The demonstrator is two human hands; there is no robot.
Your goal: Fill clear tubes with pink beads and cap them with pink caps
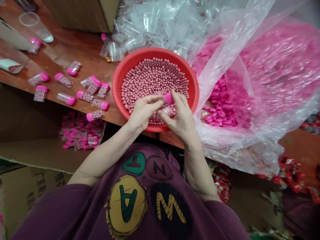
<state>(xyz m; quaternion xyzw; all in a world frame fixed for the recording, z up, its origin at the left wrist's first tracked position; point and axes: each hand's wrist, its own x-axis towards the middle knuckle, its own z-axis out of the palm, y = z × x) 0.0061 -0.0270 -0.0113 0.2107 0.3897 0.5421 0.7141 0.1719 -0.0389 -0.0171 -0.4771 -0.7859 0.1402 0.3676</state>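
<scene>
A red bowl (117, 83) full of small pink balls (152, 78) sits at the wooden table's front edge. Over its near rim, my left hand (142, 111) and my right hand (181, 116) meet. Both are closed around one small clear vial (167, 108). My right fingers press a pink cap (169, 98) at its top end. The vial is mostly hidden by my fingers, so its contents are hard to make out.
Several filled, pink-capped vials (85, 95) lie on the table (75, 50) to the left. A box below holds more filled vials (80, 135). Empty clear vials (150, 23) are piled behind the bowl. A plastic bag of pink caps (222, 106) lies to the right. Cardboard boxes (25, 190) stand lower left.
</scene>
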